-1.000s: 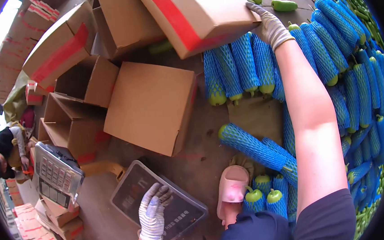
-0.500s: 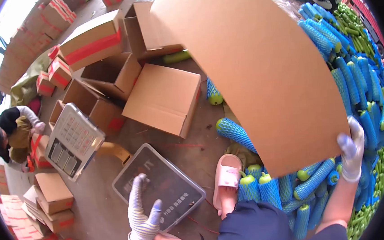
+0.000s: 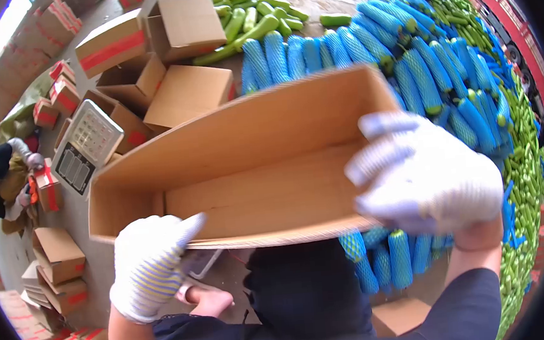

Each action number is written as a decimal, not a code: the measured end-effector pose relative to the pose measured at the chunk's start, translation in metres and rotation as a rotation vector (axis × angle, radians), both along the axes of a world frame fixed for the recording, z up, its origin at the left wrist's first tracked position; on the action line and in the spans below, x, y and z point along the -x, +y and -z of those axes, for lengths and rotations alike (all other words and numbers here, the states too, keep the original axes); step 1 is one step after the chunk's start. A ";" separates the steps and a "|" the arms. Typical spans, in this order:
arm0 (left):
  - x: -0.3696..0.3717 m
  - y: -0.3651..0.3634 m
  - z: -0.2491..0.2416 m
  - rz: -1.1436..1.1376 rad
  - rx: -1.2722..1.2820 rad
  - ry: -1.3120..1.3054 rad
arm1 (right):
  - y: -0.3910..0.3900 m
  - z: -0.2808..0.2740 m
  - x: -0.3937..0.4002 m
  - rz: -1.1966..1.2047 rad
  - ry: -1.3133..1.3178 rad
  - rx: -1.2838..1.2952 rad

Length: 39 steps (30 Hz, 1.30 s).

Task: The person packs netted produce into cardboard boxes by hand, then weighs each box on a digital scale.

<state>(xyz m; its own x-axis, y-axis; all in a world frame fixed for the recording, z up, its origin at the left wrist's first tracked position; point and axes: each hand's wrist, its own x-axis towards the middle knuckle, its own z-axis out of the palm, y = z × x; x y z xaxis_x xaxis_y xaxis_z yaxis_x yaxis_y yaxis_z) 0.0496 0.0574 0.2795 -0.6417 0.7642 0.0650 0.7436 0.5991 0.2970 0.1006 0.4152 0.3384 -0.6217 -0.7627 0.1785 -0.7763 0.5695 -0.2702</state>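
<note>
An open cardboard box [image 3: 255, 197], long and narrow from here, is held up in front of my body with its bare inside facing me. My left hand [image 3: 145, 266], in a white striped glove, grips its near edge at the left, thumb along the rim. Over the right end lies my gloved right hand [image 3: 432, 173], slightly smeared by motion, its fingers reaching over the rim and gripping the box. Beyond the box, long green gourds in blue foam netting [image 3: 428, 78] lie in rows. Below its near edge stand more netted gourds [image 3: 400, 259].
A scale display [image 3: 85, 146] stands left of the box, among open cartons [image 3: 131, 82]. Bare green gourds [image 3: 247, 21] lie at the back. Another person [image 3: 10, 171] crouches at far left by a red-taped carton [image 3: 48, 187]. Stacked cartons [image 3: 62, 263] stand at lower left.
The cardboard has come down from upper right to in front of me, turned so its open inside shows. My left hand, free before, has taken hold of it. My view has shifted.
</note>
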 end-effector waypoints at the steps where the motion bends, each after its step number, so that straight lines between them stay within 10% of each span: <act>1: -0.008 -0.009 0.009 -0.023 -0.018 0.015 | -0.005 0.006 0.009 0.022 0.066 -0.009; 7: -0.045 -0.073 0.081 -0.405 -0.131 0.247 | 0.044 0.115 0.056 0.762 0.047 0.900; 11: -0.046 -0.090 0.111 -0.564 -0.118 0.007 | 0.068 0.285 0.054 0.956 -0.148 0.225; 16: -0.038 -0.080 0.135 -0.472 0.029 0.054 | 0.042 0.354 0.057 1.000 -0.302 -0.194; 23: -0.022 -0.082 0.160 -0.340 0.166 -0.073 | 0.039 0.413 0.107 1.036 -0.260 -0.414; 29: -0.015 -0.089 0.170 -0.342 0.134 -0.257 | 0.070 0.402 0.124 1.117 -0.625 0.154; 37: -0.005 -0.088 0.167 -0.413 0.165 -0.364 | 0.131 0.397 0.133 1.235 -0.059 -0.010; 39: -0.005 -0.088 0.165 -0.418 0.155 -0.403 | 0.129 0.362 0.118 1.218 -0.583 -0.072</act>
<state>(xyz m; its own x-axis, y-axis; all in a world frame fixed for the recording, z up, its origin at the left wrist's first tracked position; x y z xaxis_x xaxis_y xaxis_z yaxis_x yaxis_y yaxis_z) 0.0544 -0.0302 0.1143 -0.8408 0.4229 -0.3380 0.2827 0.8754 0.3921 -0.0169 0.5443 -0.0236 -0.8750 0.3264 -0.3575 0.4442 0.8350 -0.3249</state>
